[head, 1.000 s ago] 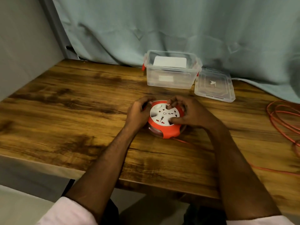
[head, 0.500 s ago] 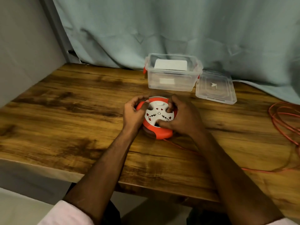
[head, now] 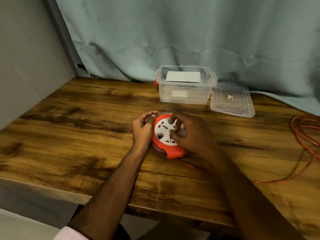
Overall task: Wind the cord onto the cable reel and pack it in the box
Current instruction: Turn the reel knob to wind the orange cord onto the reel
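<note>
A wooden tabletop (head: 86, 135) fills the view, backed by a pale green curtain (head: 190, 40). Toward the back stands a clear plastic box (head: 185, 94) without its lid, a white card inside; the clear lid (head: 232, 101) lies flat just to its right.

Near the middle lies the round cable reel (head: 168, 135), orange with a white socket face, flat on the tabletop. The orange cord (head: 304, 134) leaves the reel's near edge, runs right along the tabletop and ends in loose loops at the right edge, so most of it appears unwound.

The left hand (head: 142, 129) curls its fingers against the reel's left rim, steadying it. The right hand (head: 188, 134) lies over the socket face, its fingertips (head: 173, 119) bent and pressing into the white disc, apparently to turn it.

Likely risks: the fingertips may slip on the smooth face and stall the winding; the loose loops may snag or knot as they are drawn in; the cord may drag over the tabletop's edge; a weak left-hand hold may let the whole reel spin instead of only its centre.
</note>
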Demonstrator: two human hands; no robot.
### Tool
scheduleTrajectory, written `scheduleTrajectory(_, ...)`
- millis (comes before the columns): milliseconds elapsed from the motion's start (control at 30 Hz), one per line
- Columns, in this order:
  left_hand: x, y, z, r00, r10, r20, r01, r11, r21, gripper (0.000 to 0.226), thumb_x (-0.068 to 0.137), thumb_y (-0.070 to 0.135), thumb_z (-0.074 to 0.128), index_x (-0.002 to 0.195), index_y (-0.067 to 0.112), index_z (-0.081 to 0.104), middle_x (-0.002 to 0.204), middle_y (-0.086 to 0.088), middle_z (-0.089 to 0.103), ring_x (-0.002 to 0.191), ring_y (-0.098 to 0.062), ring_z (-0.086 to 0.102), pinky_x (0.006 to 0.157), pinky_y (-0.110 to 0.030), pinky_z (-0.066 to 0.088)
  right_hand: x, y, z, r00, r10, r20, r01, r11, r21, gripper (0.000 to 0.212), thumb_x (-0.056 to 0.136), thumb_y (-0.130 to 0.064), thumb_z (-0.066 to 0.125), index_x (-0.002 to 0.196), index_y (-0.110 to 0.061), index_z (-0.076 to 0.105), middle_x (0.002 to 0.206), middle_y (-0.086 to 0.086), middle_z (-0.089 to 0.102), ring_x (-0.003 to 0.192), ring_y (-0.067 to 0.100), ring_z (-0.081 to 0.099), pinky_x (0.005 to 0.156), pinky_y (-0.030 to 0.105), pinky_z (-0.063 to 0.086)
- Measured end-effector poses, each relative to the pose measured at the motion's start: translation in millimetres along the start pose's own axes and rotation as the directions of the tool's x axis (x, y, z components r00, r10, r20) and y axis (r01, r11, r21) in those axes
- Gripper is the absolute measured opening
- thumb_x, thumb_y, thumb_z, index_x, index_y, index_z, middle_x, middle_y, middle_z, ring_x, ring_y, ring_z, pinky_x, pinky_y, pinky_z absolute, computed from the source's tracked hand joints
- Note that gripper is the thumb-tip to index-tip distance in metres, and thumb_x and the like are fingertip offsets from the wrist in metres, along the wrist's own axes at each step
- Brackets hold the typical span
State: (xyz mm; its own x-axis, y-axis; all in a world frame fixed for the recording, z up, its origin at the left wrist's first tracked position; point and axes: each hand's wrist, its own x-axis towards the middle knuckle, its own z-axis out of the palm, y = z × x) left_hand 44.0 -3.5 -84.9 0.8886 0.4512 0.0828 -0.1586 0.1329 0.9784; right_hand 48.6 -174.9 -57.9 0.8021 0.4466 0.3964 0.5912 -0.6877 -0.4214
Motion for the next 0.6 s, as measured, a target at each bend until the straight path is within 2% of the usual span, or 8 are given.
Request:
scheduleTrajectory(100,0,-2,0,0.999,-0.028,0.042,0.026,0.999,0.034,0.021,0.098,0.004,0.057,0.113,-0.001,0.071,0.101,-0.01,0.075,0.089,-0.019,0.07,0.08,-0.036,0.059,-4,19,-16,0.987,-0.04,0.157,0.022,0.993,0.114,0.046,0.078,-0.025,0.077,0.12,-0.038,0.063,0.084,-0.032,0.058,0.071,-0.005,0.057,0.055,0.01,0.037)
scheduleTrajectory(167,0,-2,1,0.998,-0.017,0.059,0.014,0.998,0.059,0.022,0.099,0.006,0.056,0.113,-0.001,0.072,0.106,-0.013,0.075,0.094,-0.021,0.071,0.083,-0.037,0.059,-4,27,-22,0.973,-0.039,0.229,0.001,0.987,0.163,0.053,0.079,-0.022,0.081,0.128,-0.033,0.064,0.096,-0.043,0.062,0.087,-0.012,0.062,0.06,0.008,0.045)
scheduleTrajectory(200,0,-2,1,0.998,-0.016,0.058,0.013,0.998,0.054,0.022,0.099,0.005,0.054,0.112,-0.001,0.071,0.108,-0.015,0.074,0.096,-0.023,0.07,0.085,-0.038,0.058,-3,30,-23,0.969,-0.037,0.245,-0.013,0.98,0.198,0.057,0.079,-0.022,0.083,0.132,-0.032,0.062,0.111,-0.038,0.065,0.102,-0.007,0.064,0.07,0.012,0.051)
scheduleTrajectory(267,0,-1,2,0.998,-0.032,0.051,0.031,0.999,0.031,0.022,0.1,0.004,0.052,0.111,-0.001,0.071,0.109,-0.017,0.074,0.098,-0.026,0.069,0.088,-0.04,0.057,-2,31,-25,0.968,-0.029,0.251,-0.031,0.973,0.23,0.07,0.076,-0.029,0.085,0.139,-0.033,0.056,0.129,-0.02,0.068,0.117,0.008,0.065,0.085,0.034,0.061)
scheduleTrajectory(333,1,-1,2,0.997,-0.058,0.043,0.057,0.998,0.014,0.023,0.101,0.003,0.05,0.111,-0.001,0.071,0.11,-0.019,0.073,0.098,-0.028,0.069,0.088,-0.041,0.056,-2,28,-25,0.971,-0.005,0.24,-0.048,0.975,0.215,0.08,0.068,-0.045,0.084,0.139,-0.04,0.048,0.123,-0.018,0.069,0.115,0.011,0.066,0.087,0.041,0.062)
scheduleTrajectory(400,1,-2,1,0.997,-0.067,0.04,0.066,0.998,0.014,0.024,0.1,0.002,0.049,0.111,0.0,0.071,0.111,-0.019,0.073,0.1,-0.029,0.069,0.087,-0.039,0.057,-2,26,-24,0.977,0.02,0.211,-0.061,0.98,0.189,0.083,0.06,-0.059,0.084,0.132,-0.044,0.046,0.111,-0.022,0.069,0.107,0.007,0.067,0.084,0.041,0.062)
scheduleTrajectory(500,2,-4,1,0.998,-0.058,0.032,0.057,0.998,0.036,0.026,0.1,0.001,0.048,0.108,0.006,0.072,0.11,-0.016,0.074,0.102,-0.029,0.071,0.087,-0.039,0.059,-3,24,-20,0.983,0.043,0.177,-0.07,0.986,0.151,0.077,0.054,-0.067,0.082,0.119,-0.044,0.049,0.099,-0.022,0.067,0.096,0.003,0.066,0.078,0.034,0.059)
scheduleTrajectory(600,3,-5,2,0.998,-0.062,0.014,0.061,0.998,0.017,0.026,0.099,-0.001,0.048,0.104,0.007,0.072,0.11,-0.019,0.074,0.104,-0.033,0.071,0.093,-0.047,0.057,-2,19,-13,0.992,0.047,0.116,-0.053,0.997,0.053,0.063,0.056,-0.069,0.082,0.103,-0.04,0.053,0.088,-0.019,0.065,0.08,0.001,0.062,0.062,0.027,0.05)
